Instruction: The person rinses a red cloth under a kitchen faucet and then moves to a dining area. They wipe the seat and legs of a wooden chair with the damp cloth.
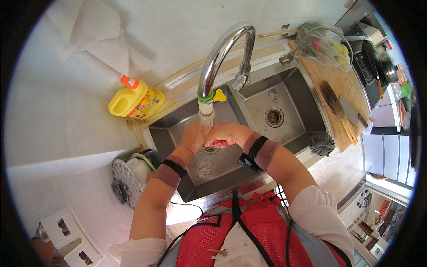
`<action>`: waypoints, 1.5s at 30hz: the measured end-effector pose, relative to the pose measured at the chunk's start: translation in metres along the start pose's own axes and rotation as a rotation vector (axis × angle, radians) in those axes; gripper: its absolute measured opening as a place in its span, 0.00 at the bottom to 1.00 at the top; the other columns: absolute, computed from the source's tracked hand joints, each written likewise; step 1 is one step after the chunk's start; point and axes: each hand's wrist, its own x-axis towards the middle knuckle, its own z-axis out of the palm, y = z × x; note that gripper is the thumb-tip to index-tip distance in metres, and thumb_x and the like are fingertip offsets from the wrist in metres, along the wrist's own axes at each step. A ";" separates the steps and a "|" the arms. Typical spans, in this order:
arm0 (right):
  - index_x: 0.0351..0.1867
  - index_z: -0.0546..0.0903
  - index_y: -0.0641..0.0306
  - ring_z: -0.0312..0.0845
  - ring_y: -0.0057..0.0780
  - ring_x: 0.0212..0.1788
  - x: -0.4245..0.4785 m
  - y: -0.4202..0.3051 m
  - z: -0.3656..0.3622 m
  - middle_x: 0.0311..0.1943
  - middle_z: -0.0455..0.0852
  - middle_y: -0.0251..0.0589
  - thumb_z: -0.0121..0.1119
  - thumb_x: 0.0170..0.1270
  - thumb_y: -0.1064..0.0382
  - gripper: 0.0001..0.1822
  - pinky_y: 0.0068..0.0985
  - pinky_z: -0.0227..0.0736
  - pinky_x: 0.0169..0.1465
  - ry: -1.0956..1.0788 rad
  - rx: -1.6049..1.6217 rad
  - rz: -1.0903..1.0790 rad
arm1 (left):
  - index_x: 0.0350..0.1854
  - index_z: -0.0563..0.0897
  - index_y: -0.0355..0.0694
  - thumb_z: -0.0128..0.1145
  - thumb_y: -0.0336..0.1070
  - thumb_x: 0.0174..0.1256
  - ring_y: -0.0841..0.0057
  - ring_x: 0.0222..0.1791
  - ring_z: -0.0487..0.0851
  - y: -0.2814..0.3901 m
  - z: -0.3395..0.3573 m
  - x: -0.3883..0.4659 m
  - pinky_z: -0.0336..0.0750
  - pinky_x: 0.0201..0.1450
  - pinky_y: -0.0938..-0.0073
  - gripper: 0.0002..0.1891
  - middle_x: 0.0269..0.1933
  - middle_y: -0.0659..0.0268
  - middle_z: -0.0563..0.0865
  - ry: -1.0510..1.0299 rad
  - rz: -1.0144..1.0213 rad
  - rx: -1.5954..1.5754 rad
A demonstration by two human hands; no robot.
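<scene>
Water runs from the chrome faucet (210, 76) through a white spout nozzle (205, 107) with a green clamp and a yellow key tab. Both hands meet directly below it, over the left basin of the steel sink (200, 167). My left hand (194, 136) is pressed against my right hand (227, 131), its fingers largely hidden by the stream and the other hand. The fingers of my right hand curl round a small wet red thing (219, 143). What it is cannot be made out. A drain (211, 150) shows partly beneath the hands.
A yellow detergent jug (137, 101) stands at the left wall. The right basin has a drain (274, 116). A cutting board (337, 76) carries a brush (333, 103), a cleaver (350, 110) and bagged produce (323, 45). A grey rag (322, 144) hangs at the sink's edge.
</scene>
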 end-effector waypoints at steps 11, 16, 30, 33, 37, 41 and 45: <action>0.39 0.85 0.58 0.89 0.51 0.39 0.040 0.019 0.011 0.36 0.90 0.53 0.58 0.64 0.52 0.13 0.45 0.82 0.42 0.769 -1.239 -0.261 | 0.42 0.88 0.39 0.69 0.44 0.58 0.54 0.44 0.90 0.009 0.001 0.010 0.83 0.45 0.54 0.16 0.43 0.48 0.90 -0.451 -0.517 0.107; 0.37 0.84 0.55 0.88 0.52 0.36 0.033 0.012 0.007 0.33 0.90 0.49 0.54 0.68 0.53 0.12 0.44 0.83 0.39 0.757 -1.475 -0.431 | 0.46 0.87 0.36 0.72 0.40 0.54 0.55 0.45 0.90 0.014 0.011 0.002 0.83 0.45 0.58 0.19 0.42 0.50 0.91 -0.289 -0.654 -0.330; 0.53 0.82 0.57 0.82 0.32 0.55 0.035 0.030 -0.005 0.52 0.86 0.37 0.68 0.63 0.58 0.18 0.32 0.77 0.56 0.424 -0.714 -0.758 | 0.63 0.77 0.44 0.55 0.37 0.72 0.71 0.50 0.85 0.005 0.052 -0.035 0.81 0.51 0.64 0.19 0.55 0.63 0.85 0.203 -1.153 -2.060; 0.56 0.81 0.63 0.80 0.26 0.54 0.030 0.033 -0.011 0.52 0.85 0.33 0.66 0.67 0.59 0.19 0.27 0.76 0.55 0.362 -0.369 -0.585 | 0.64 0.77 0.45 0.55 0.44 0.77 0.70 0.50 0.86 0.006 0.062 -0.038 0.81 0.51 0.63 0.18 0.58 0.64 0.85 0.357 -1.098 -2.051; 0.60 0.81 0.61 0.82 0.25 0.51 0.013 0.027 -0.017 0.51 0.87 0.33 0.66 0.68 0.59 0.20 0.29 0.76 0.55 0.439 -0.268 -0.385 | 0.64 0.78 0.44 0.56 0.50 0.78 0.72 0.51 0.87 0.008 0.065 -0.042 0.81 0.51 0.63 0.20 0.58 0.63 0.87 0.532 -1.102 -1.991; 0.56 0.83 0.59 0.82 0.21 0.45 0.005 0.023 -0.009 0.45 0.88 0.32 0.62 0.72 0.56 0.16 0.28 0.77 0.49 0.446 -0.234 -0.383 | 0.66 0.78 0.43 0.51 0.49 0.81 0.69 0.56 0.86 0.007 0.057 -0.048 0.82 0.58 0.62 0.21 0.60 0.63 0.86 0.477 -1.168 -1.901; 0.57 0.83 0.59 0.84 0.24 0.51 0.010 0.026 -0.002 0.49 0.88 0.31 0.63 0.72 0.53 0.18 0.29 0.78 0.50 0.476 -0.208 -0.290 | 0.65 0.78 0.41 0.52 0.48 0.81 0.69 0.55 0.87 0.008 0.054 -0.053 0.82 0.57 0.63 0.21 0.58 0.61 0.87 0.460 -1.036 -2.026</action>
